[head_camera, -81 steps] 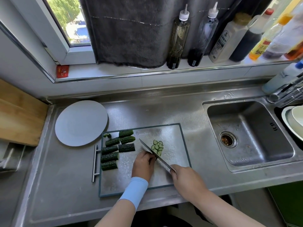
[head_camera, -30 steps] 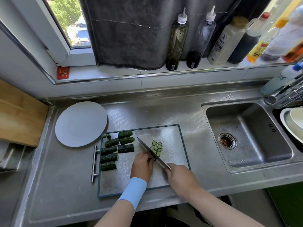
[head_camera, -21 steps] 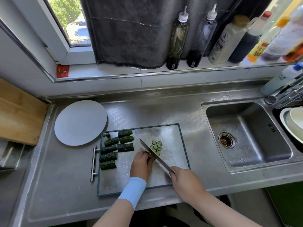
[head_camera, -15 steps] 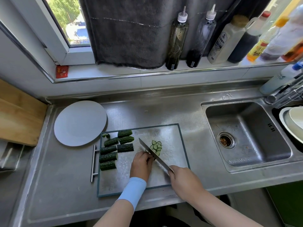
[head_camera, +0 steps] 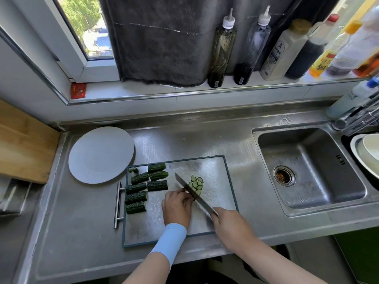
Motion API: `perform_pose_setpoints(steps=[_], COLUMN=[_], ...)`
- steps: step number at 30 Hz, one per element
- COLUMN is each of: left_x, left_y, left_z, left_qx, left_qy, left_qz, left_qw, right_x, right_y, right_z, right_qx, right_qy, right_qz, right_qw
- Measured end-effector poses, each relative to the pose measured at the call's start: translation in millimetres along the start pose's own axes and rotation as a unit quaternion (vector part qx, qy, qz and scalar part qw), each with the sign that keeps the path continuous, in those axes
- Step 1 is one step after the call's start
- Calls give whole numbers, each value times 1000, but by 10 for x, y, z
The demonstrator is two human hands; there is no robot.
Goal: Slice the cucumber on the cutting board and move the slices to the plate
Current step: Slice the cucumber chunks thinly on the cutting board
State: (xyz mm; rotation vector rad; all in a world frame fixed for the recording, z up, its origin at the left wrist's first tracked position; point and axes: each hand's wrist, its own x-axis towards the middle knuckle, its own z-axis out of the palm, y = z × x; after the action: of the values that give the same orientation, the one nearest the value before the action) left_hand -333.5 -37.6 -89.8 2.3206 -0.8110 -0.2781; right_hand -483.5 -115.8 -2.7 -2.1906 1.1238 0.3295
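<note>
Right hand: The right hand (head_camera: pixel 231 224) is nearest. Its fingers (head_camera: pixel 215 214) are curled tight round the handle of the knife (head_camera: pixel 192 191).
Left hand: The left hand (head_camera: pixel 177 206) sits just left of the right fingers. Its fingers (head_camera: pixel 182 194) are bent down and bunched on a cucumber piece that is almost all hidden under them.
Knife: The blade slants up and away from the right fingers. Its flat side rests against the left fingers.
Slices: A small pile of thin slices (head_camera: pixel 196 184) lies just past the blade, to the right of the left fingers. I think they are light, wet and floppy, and may stick or tear. Scooping them on the flat blade looks safest.
Chunks: Short cucumber chunks (head_camera: pixel 136 196) lie in rows to the left of the left fingers, apart from them. They look firm and bumpy but round, so they can roll. Press from the top with fingertips tucked in.
Cutting board: The cutting board (head_camera: pixel 215 169) is under both hands, on the table (head_camera: pixel 82 222). It looks shiny, maybe slippery.
Plate: The plate (head_camera: pixel 101 154) is far up and left of the fingers, at the board's corner. No slices are on it yet.
</note>
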Motion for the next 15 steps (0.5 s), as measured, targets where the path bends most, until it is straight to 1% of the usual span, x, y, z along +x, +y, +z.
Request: perform_pose_setpoints(steps=[2, 5, 7, 11, 15], left_x=[-4, -36, -37, 7, 26], left_y=[14, 49, 44, -35, -92], left_z=[-9, -7, 1, 13, 20], left_qx=[13, 11, 6, 9, -7], left_qy=[4, 25, 26, 4, -10], left_qz=[0, -30, -33, 24, 53], left_qw=[1000, 999, 999, 1000, 999], right_x=[-2, 1, 4, 8, 8], right_y=[-3, -1, 6, -2, -20], right_z=[10, 25, 27, 8, 6], right_qx=[-3, -5, -2, -1, -13], right_qy=[1, 2, 0, 0, 0], right_qz=[1, 3, 2, 3, 3], right_qw=[1000, 1000, 1000, 1000, 1000])
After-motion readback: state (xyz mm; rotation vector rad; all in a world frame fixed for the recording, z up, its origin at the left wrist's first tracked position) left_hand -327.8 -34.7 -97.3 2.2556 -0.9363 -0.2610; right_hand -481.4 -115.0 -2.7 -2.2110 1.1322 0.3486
